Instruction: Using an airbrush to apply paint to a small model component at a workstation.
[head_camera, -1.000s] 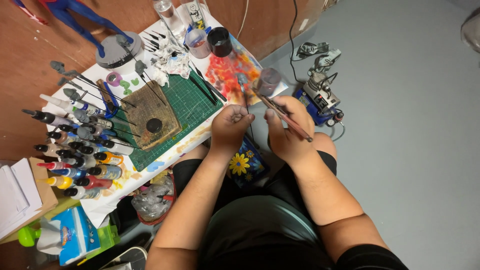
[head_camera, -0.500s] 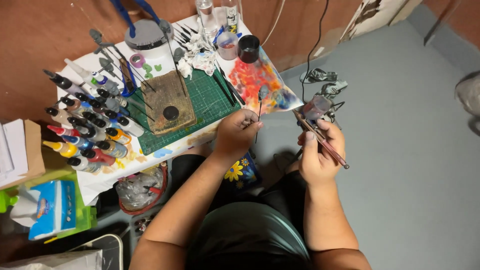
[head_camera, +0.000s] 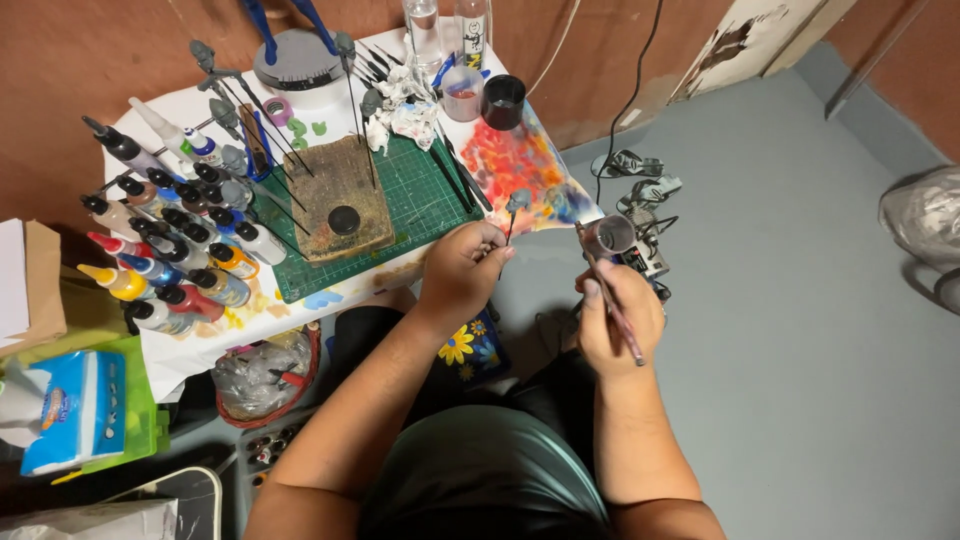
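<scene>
The left hand (head_camera: 462, 268) was closed around a thin stick (head_camera: 508, 232), pinched between thumb and fingers, and a small grey part (head_camera: 518, 200) sat on the top end of this stick. The part stood over the edge of the paint-stained palette sheet (head_camera: 520, 160), at about 1 o'clock from the left hand.

The right hand (head_camera: 618, 315) was clenched around 2 things: a small grey cup (head_camera: 608, 236), which rose above the fingers at 12 o'clock, and a long thin brush (head_camera: 612, 305), which lay across the hand from 11 o'clock down to 5 o'clock. The 2 hands were apart, with the bare grey floor (head_camera: 800, 330) visible between and behind them.

At 10 o'clock from the left hand lay a green cutting mat (head_camera: 420, 190) on the low white table (head_camera: 200, 350). A worn wooden block (head_camera: 340, 195) rested on the mat, with a black round cap (head_camera: 343, 220) on it and several wires with grey parts standing up from it. At 9 o'clock from the mat stood a group of dropper paint bottles (head_camera: 180, 250) with coloured tips. A black cup (head_camera: 503, 100) stood at 12 o'clock from the palette sheet. A blue packet of wipes (head_camera: 75, 405) lay at 8 o'clock, well apart from both hands.
</scene>
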